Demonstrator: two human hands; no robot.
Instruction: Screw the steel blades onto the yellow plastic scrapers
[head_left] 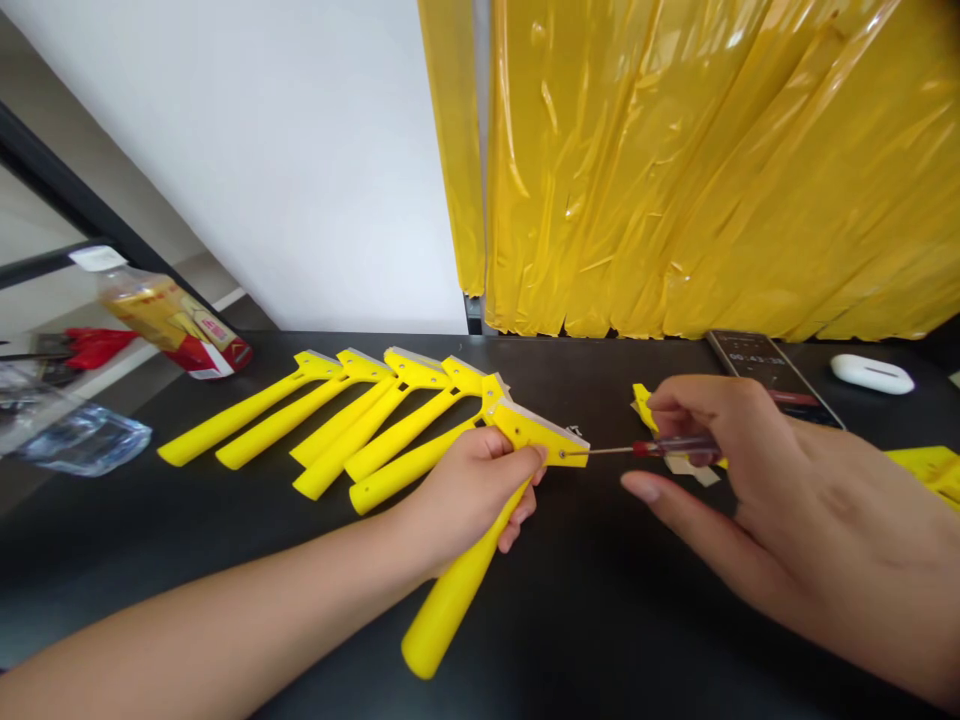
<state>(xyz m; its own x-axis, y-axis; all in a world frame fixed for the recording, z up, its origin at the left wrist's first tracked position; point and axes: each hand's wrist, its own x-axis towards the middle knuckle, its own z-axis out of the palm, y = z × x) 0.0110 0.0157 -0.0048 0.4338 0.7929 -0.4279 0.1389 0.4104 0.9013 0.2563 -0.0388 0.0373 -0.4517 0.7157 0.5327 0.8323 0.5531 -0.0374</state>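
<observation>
My left hand (484,470) is closed round the neck of a yellow scraper (457,610), its handle slanting down toward me. A metal blade edge runs along the top of the scraper's head. My right hand (780,500) holds a small screwdriver (679,447) with a reddish, see-through handle; the fingers curl behind the handle and the thumb stands apart below it. The screwdriver's thin tip meets a screw (562,455) on the scraper's head. Left of the held scraper, several like yellow scrapers (259,415) lie in a slanted row.
A phone (772,375) showing a timer and a white earbud case (872,373) lie at the back right. More yellow pieces (926,470) sit at the right edge. A drink bottle (169,315) leans at the left. Yellow film (675,180) and a white panel (300,170) stand behind the black table (577,620).
</observation>
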